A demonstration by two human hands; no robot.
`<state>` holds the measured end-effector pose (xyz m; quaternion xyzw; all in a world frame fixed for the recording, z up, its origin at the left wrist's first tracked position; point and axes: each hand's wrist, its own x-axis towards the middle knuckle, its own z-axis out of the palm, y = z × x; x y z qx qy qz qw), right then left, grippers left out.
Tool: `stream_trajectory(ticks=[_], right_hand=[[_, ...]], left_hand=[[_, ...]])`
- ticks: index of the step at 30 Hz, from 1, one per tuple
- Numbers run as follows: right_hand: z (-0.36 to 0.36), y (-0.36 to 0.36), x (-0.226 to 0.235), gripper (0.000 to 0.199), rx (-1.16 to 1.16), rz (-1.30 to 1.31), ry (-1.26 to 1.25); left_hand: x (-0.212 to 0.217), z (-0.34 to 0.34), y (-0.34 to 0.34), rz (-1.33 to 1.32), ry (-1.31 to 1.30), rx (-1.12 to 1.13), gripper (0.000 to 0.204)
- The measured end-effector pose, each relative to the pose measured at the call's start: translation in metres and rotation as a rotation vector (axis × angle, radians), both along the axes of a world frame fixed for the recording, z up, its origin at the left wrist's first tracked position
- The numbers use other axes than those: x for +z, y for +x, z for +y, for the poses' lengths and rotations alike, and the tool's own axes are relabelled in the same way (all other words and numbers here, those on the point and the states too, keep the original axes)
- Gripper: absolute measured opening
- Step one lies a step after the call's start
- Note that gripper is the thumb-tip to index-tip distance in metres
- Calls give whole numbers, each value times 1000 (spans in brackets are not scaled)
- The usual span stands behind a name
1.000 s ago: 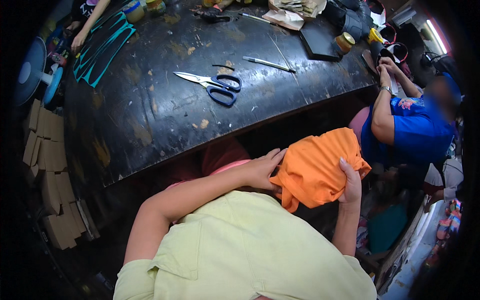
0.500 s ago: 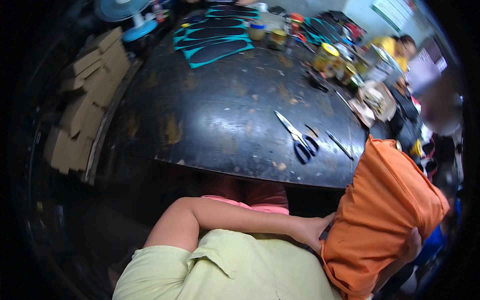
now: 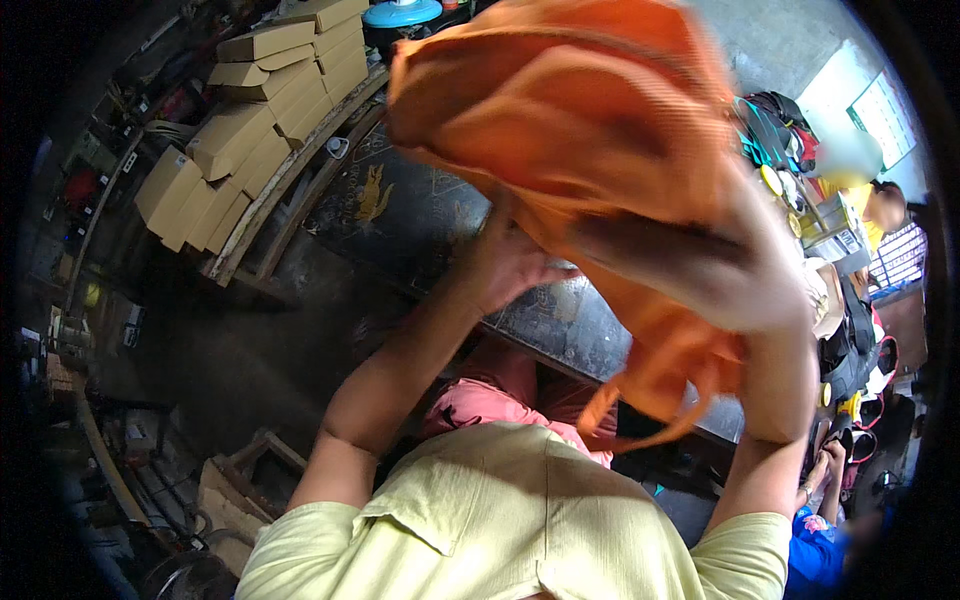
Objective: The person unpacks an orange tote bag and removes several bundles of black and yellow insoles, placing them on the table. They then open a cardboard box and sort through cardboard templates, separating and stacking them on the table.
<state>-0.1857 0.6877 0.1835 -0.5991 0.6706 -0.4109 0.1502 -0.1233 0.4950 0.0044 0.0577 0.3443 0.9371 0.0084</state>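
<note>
A large orange fabric bag (image 3: 570, 110) with a seam and dangling straps (image 3: 665, 420) is lifted in front of me, smeared by motion. My right hand (image 3: 690, 265) grips it, the forearm reaching up and across its side; the fingers are blurred and partly lost in the folds. Just under the bag's lower left edge is my left hand (image 3: 515, 265). Its thumb side meets the cloth, while the other fingers are apart with nothing visible between them. Most of the dark table (image 3: 430, 230) is hidden behind the bag.
Stacked brown cardboard boxes (image 3: 240, 150) stand at the far left, beside a wooden rail (image 3: 300, 165). Jars, a tin (image 3: 835, 240) and black bags (image 3: 850, 335) crowd the right side. A person in yellow (image 3: 850, 200) sits back right; one in blue (image 3: 815, 550) is at lower right.
The orange bag has gone up and left from my right side to over the table. Both my arms have risen with it, and my view has turned left.
</note>
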Motion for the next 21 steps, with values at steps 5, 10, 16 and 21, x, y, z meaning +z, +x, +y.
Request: stream_trajectory(ticks=[5, 10, 16, 21], right_hand=[[-110, -18, -92, 30, -192, 160, 522], [-131, -3, -147, 38, 5, 149, 332], [-87, -16, -109, 56, -9, 120, 277], [-38, -61, -86, 75, -271, 460, 121]], left_hand=[[-38, -93, 53, -509, -607, 274, 81], [-57, -134, 102, -532, -593, 747, 52], [-71, -121, 86, -426, -692, 888, 68], [-84, -148, 62, -260, -786, 949, 56]])
